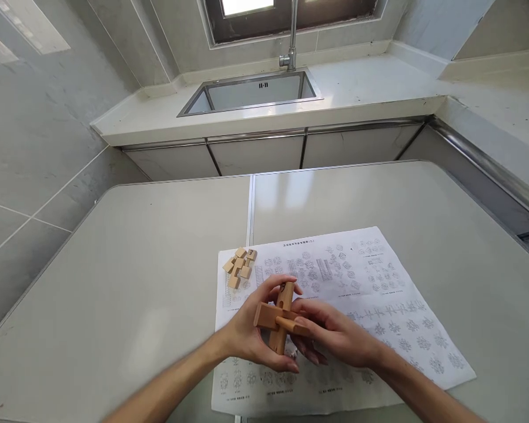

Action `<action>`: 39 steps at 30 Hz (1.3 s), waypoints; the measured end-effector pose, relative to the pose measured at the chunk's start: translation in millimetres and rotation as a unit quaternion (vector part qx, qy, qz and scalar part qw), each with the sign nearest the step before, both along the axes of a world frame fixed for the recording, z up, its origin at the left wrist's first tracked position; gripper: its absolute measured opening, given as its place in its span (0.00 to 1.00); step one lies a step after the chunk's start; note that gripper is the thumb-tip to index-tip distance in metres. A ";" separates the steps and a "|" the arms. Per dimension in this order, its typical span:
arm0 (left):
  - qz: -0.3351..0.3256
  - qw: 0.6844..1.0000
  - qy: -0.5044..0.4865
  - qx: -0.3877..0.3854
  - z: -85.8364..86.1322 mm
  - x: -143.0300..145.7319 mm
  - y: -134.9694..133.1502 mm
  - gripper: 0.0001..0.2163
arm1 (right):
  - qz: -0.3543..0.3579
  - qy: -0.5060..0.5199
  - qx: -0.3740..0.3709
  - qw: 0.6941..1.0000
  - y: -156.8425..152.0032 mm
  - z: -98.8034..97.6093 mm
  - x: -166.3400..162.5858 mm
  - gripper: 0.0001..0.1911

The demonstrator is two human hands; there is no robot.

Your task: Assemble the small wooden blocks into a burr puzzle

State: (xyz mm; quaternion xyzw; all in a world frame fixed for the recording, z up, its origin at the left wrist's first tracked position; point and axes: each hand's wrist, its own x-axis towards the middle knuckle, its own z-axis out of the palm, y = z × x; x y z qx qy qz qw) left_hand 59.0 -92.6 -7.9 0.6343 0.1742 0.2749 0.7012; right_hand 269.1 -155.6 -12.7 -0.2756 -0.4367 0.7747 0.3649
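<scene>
Reddish-brown wooden bars (286, 295) interlock in a cross above the printed sheet (229, 388), over the near part of the worktop (158, 252). One bar's long axis runs near to far, and the left hand (249, 326) grasps it end to end, fingers far, thumb near. Just right of the crossing, the right hand (335, 332) pinches the bars pointing right. Pale wooden blocks (240, 263) lie at the sheet's far-left corner, nearer the left grip.

Head-worn view, looking forward and down, near the table (176, 252)
</scene>
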 end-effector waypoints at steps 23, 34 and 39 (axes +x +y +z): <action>0.035 0.999 0.015 0.001 5.2 -1.7 9.8 0.50 | -0.162 0.031 0.021 0.986 4.8 10.0 26.8 0.15; 0.031 0.995 0.022 -0.096 10.6 -2.1 12.3 0.49 | -0.348 -0.454 0.214 0.791 10.0 1.1 22.7 0.15; 0.010 0.994 0.008 -0.112 9.3 -2.0 12.2 0.52 | -0.332 -0.504 0.278 0.747 11.2 -7.3 22.9 0.13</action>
